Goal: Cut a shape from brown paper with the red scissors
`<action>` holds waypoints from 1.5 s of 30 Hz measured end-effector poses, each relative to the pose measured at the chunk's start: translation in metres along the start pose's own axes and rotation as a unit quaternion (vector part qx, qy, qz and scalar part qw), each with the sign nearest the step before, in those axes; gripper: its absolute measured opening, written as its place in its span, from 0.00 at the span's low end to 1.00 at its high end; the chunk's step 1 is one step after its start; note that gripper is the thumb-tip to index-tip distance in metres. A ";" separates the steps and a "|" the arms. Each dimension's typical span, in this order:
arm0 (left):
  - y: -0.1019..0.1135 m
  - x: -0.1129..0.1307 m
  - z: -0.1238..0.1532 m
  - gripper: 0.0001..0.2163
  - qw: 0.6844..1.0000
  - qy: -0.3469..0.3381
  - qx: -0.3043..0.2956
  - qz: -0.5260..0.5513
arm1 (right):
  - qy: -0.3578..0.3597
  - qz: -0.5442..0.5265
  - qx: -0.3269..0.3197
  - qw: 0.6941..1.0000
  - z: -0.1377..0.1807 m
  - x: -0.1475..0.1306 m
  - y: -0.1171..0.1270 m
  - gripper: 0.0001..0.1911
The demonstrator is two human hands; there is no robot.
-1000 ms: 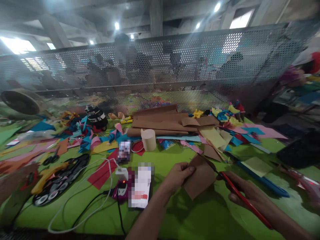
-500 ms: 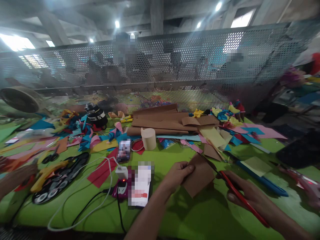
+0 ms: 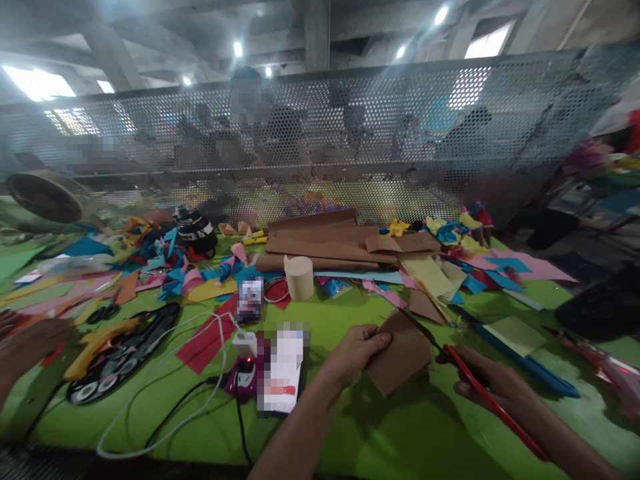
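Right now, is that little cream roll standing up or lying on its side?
Standing up. The roll sits on its flat end on the green table, with its round top facing up.

The brown paper piece (image 3: 400, 353) hides the left hand's (image 3: 357, 350) fingers.

I can read no words, numbers or brands anywhere here. The white card (image 3: 281, 370) by my left hand (image 3: 357, 350) is blurred out, and the black pouch's (image 3: 196, 232) white marks are too small to read.
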State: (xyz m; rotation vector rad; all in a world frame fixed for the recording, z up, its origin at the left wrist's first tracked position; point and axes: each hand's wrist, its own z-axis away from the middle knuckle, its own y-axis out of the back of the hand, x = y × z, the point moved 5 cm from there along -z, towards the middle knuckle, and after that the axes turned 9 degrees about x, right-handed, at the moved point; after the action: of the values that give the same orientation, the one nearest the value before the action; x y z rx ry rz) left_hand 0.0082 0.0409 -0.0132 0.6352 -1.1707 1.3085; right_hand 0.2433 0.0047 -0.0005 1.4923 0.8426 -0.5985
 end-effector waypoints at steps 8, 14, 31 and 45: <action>-0.001 -0.001 0.000 0.30 1.000 0.013 -0.005 0.011 | -0.003 -0.002 0.002 1.000 0.000 -0.003 0.000 0.24; 0.001 -0.001 -0.001 0.27 1.000 0.012 -0.003 0.013 | 0.009 0.031 0.016 0.999 0.000 0.001 0.000 0.23; 0.002 0.001 0.004 0.29 0.999 0.030 -0.017 0.006 | 0.034 0.079 -0.002 0.996 0.001 0.006 0.003 0.27; 0.001 0.002 0.002 0.31 1.000 0.017 -0.023 0.003 | 0.019 0.095 0.047 0.994 -0.008 0.014 0.006 0.23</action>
State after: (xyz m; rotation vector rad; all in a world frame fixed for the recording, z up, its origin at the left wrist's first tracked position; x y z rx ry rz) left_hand 0.0065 0.0402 -0.0114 0.5748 -1.1733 1.2887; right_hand 0.2557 0.0152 -0.0067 1.6531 0.6994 -0.4750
